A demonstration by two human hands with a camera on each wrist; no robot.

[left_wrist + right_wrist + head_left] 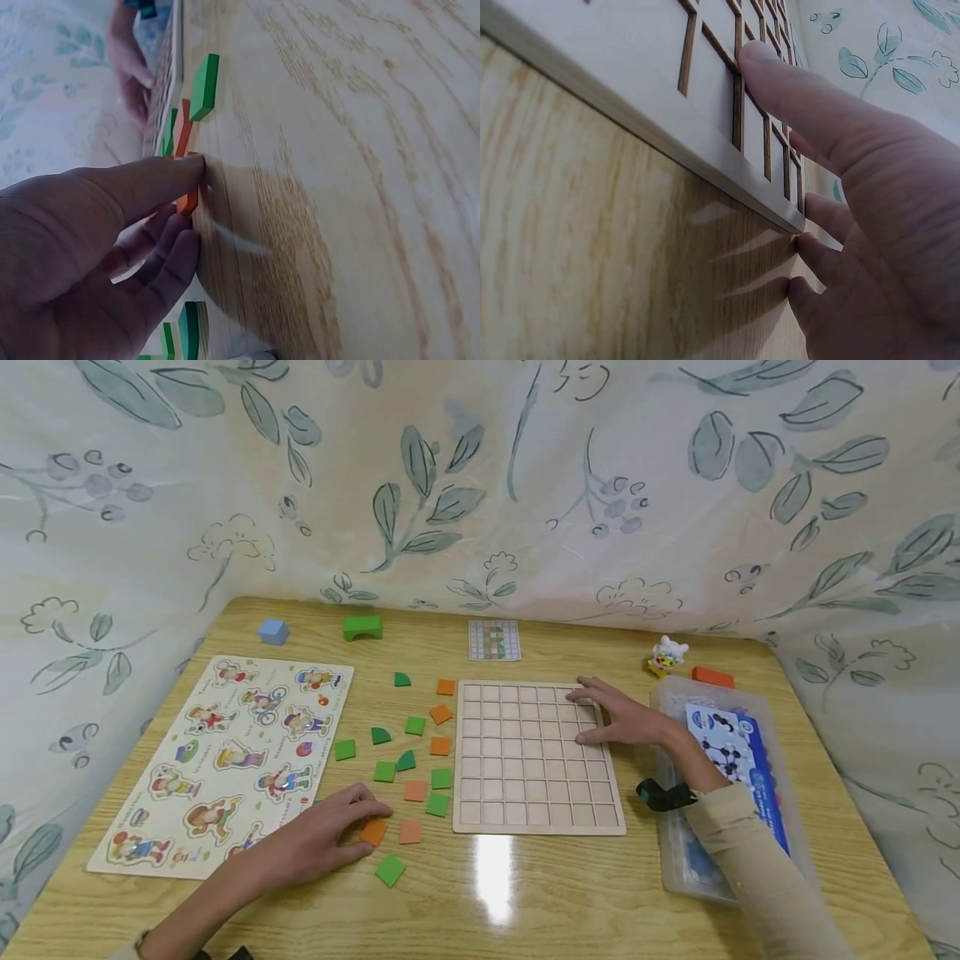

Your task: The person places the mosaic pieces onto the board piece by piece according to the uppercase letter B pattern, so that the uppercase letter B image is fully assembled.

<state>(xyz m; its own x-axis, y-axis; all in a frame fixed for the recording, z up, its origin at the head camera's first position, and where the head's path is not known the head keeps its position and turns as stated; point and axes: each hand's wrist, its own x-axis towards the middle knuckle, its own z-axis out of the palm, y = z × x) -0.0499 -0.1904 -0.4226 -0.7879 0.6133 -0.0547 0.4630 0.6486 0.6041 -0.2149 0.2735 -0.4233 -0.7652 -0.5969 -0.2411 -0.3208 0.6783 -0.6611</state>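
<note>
My left hand is low over the table, its thumb and fingers pinching an orange square tile. The left wrist view shows the thumb in front of that tile, covering part of it. Near this hand lie a salmon tile and a green square tile. My right hand rests at the right edge of a wooden grid board, fingers extended. In the right wrist view its thumb touches the grid's ridges, while other fingertips rest against the board's corner and the table.
Left lies a picture puzzle board. Several green and orange tiles lie between the two boards. A pattern card, green arch block, blue block and small figurine stand farther back. A plastic box sits under the right forearm.
</note>
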